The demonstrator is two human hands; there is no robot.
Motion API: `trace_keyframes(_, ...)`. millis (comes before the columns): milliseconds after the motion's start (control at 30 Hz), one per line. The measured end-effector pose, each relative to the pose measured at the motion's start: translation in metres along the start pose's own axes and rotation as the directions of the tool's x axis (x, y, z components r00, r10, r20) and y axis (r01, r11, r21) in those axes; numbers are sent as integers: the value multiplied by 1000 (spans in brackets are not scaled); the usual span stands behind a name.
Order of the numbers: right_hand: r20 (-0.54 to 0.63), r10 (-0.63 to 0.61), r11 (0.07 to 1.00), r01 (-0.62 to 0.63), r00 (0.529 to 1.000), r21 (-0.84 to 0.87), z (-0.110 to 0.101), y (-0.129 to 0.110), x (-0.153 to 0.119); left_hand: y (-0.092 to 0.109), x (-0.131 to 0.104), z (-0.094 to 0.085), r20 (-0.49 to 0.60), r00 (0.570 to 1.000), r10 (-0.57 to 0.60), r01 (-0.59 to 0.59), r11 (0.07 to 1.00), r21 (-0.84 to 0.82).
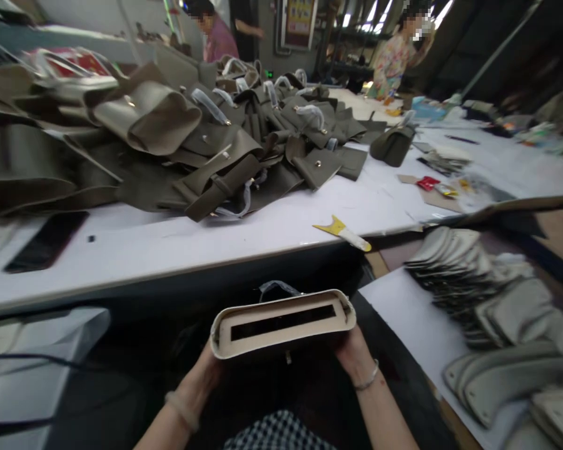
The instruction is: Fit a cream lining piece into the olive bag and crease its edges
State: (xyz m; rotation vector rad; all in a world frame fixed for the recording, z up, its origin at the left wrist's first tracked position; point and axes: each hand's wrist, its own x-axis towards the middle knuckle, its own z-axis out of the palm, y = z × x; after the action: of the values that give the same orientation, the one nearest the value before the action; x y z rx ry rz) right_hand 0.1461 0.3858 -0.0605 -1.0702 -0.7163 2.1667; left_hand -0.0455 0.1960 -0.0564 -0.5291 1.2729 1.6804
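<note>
A handbag (284,353) is held up in front of my body, its narrow side toward me. That side shows a pale rim round a beige frame with a long dark slot. A plastic-wrapped handle (278,285) sticks up behind the far edge, and a small metal piece hangs below the near edge. My left hand (210,367) grips the left end, and my right hand (349,349) grips the right end. The bag hides most of the fingers of both hands.
On the white table (178,247) lies a big heap of olive bags (263,125). Nearer are a black phone (47,240) and a yellow-and-white forked tool (342,233). Stacked grey panels (450,262) lie at the right. Two people are in the background.
</note>
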Motion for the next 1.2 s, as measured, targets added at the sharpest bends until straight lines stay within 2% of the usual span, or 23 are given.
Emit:
trace_keyframes(67, -21, 9, 1000, -10, 1000, -10, 3, -3, -10, 0, -1, -5, -20, 999, -49, 50, 998, 32)
trace_keyframes(133, -19, 23, 1000, -23, 1000, -9, 6, -5, -14, 0, -1, -7, -92, 993, -69, 74, 996, 59)
trace_keyframes(200, -8, 44, 999, -44, 999, -6, 7, -8, -15, 0, -3, -7, -148, 988, -46, 56, 996, 67)
trace_keyframes(300, -9, 69, 998, -69, 998, -15, 9, -13, -12, 2, -11, -2, -167, 986, 7, 4, 998, 69)
trace_keyframes(433, -16, 74, 997, -74, 997, -20, 11, -17, -10, 3, -17, 7, -109, 993, 35, -30, 998, 51)
trace_keyframes(567, -29, 93, 995, -94, 995, -42, 14, -18, -11, 2, -16, 10, -61, 998, -15, 14, 1000, -17)
trace_keyframes(667, -83, 106, 985, -116, 991, -130, 16, -19, -16, 3, -16, 11, -51, 998, -45, 43, 998, -50)
trace_keyframes(733, -127, 58, 973, -84, 990, -213, 15, -21, -24, 4, -17, 11, -32, 998, -60, 58, 997, -54)
trace_keyframes(800, -136, -66, 934, 13, 989, -358, 14, -26, -34, 4, -17, 10, -14, 998, -67, 66, 997, -45)
trace_keyframes(867, -89, -214, 802, 123, 973, -585, 13, -36, -42, 3, -16, 9, -21, 997, -68, 68, 997, -36)
trace_keyframes(933, -27, -306, 583, 165, 952, -796, 15, -49, -46, 3, -15, 9, -33, 996, -80, 79, 996, -39)
trace_keyframes(1000, 16, -337, 358, 143, 941, -923, 19, -63, -44, 2, -14, 9, -23, 993, -112, 111, 992, -57)
trace_keyframes(1133, 81, -330, -67, 63, 940, -996, 31, -80, -33, 5, -17, 12, -38, 990, -135, 133, 990, -56)
trace_keyframes(1200, 115, -346, -187, 51, 931, -981, 36, -82, -30, 7, -19, 15, -43, 992, -121, 119, 992, -50)
